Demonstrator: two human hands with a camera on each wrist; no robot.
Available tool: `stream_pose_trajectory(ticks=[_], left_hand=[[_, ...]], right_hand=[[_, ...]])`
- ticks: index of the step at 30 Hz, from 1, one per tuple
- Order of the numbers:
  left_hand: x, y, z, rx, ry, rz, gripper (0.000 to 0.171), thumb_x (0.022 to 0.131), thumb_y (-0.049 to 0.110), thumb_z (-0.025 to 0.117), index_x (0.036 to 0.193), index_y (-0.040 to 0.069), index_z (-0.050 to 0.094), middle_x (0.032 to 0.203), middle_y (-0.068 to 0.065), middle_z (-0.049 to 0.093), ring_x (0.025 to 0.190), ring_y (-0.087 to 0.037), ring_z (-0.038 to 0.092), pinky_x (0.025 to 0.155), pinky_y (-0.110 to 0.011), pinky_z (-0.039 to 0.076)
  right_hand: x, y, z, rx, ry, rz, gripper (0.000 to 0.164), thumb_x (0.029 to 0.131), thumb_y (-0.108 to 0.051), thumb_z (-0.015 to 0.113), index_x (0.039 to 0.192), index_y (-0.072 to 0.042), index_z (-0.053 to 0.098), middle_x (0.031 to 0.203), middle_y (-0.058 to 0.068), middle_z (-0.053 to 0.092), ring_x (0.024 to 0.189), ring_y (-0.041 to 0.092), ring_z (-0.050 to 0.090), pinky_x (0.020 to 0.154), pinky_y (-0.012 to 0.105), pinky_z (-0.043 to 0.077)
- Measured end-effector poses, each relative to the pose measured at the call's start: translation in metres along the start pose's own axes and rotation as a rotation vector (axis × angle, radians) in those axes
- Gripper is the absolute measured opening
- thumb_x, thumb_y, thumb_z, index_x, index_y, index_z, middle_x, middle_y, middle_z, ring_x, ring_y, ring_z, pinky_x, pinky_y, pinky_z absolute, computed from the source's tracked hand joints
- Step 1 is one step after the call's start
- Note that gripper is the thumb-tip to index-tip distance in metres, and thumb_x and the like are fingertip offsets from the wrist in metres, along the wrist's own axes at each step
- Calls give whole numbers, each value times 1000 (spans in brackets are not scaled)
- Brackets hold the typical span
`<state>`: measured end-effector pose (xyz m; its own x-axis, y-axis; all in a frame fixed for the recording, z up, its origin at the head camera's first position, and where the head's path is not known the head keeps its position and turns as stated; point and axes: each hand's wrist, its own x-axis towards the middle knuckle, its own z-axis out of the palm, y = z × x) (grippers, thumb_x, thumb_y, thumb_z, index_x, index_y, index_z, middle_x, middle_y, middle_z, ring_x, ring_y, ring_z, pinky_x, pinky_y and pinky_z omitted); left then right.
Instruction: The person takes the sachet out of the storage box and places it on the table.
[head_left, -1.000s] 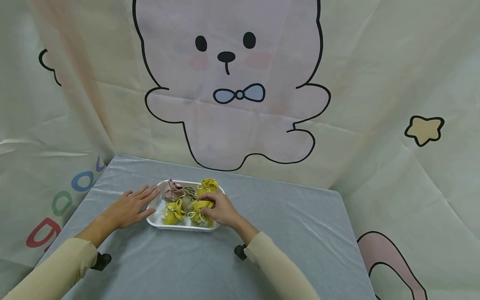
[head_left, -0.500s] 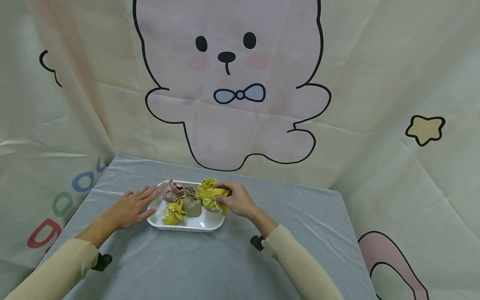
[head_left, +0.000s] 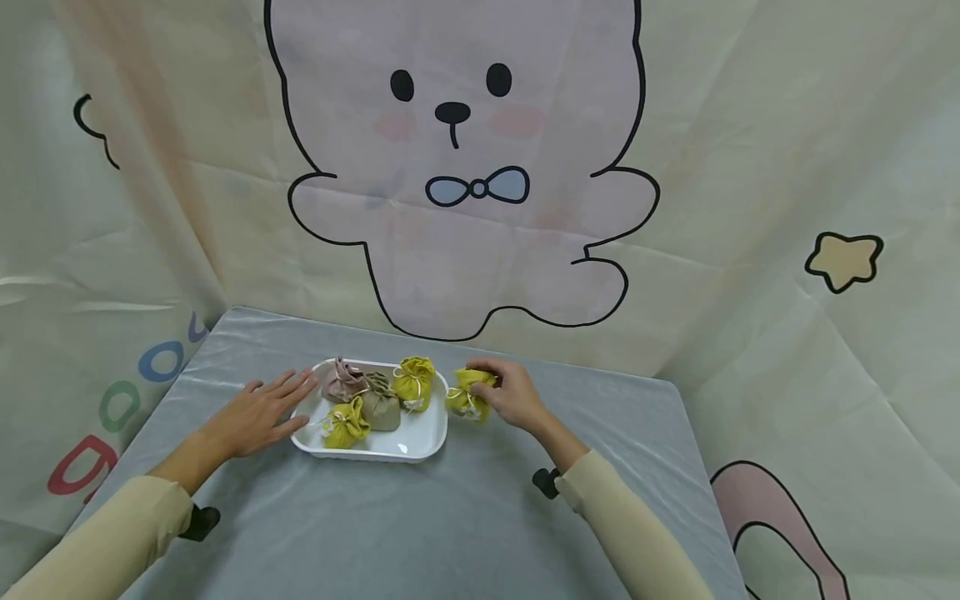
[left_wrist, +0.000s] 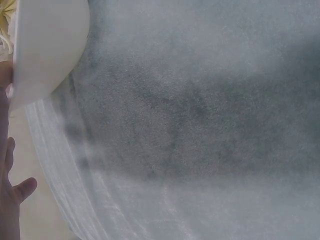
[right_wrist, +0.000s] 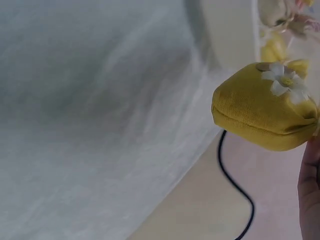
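A yellow drawstring pouch [head_left: 467, 398] hangs from my right hand [head_left: 516, 395], its gathered neck pinched between thumb and fingers, just past the right end of a white tray [head_left: 420, 446]. In the right wrist view the pouch [right_wrist: 262, 110] shows a white flower on its side. My left hand [head_left: 258, 417] lies with fingers spread at the tray's left rim. Inside the tray sit a pink pouch [head_left: 343, 380], an olive-green pouch [head_left: 382, 410], a yellow pouch [head_left: 413, 383] at the back right and another yellow pouch [head_left: 346, 423] at the front left.
A grey-blue cloth [head_left: 420, 533] covers the table under the tray. Behind it hangs a pale curtain [head_left: 712, 167] printed with a bear and a star. A dark cable [right_wrist: 235, 185] runs below the pouch in the right wrist view.
My right hand has carried the yellow pouch from the tray's front right corner, over the rim, out to the right. The left hand has stayed at the tray's left rim.
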<state>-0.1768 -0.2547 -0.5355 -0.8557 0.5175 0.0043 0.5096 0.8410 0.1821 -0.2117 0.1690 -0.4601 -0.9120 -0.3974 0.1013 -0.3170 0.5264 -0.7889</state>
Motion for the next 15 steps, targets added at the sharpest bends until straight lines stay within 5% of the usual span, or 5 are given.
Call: stream_pose_trajectory(ticks=[15], left_hand=[[-1,0,-1,3,-17,-18,66,100,40,58,152,5,40,157,-19,36,141,-43,36,99,-68,36]], right_hand=[[-19,54,-18,-27,124,46,25,88,8,67,111,0,72,106,12,72,89,21,64,69,27,50]])
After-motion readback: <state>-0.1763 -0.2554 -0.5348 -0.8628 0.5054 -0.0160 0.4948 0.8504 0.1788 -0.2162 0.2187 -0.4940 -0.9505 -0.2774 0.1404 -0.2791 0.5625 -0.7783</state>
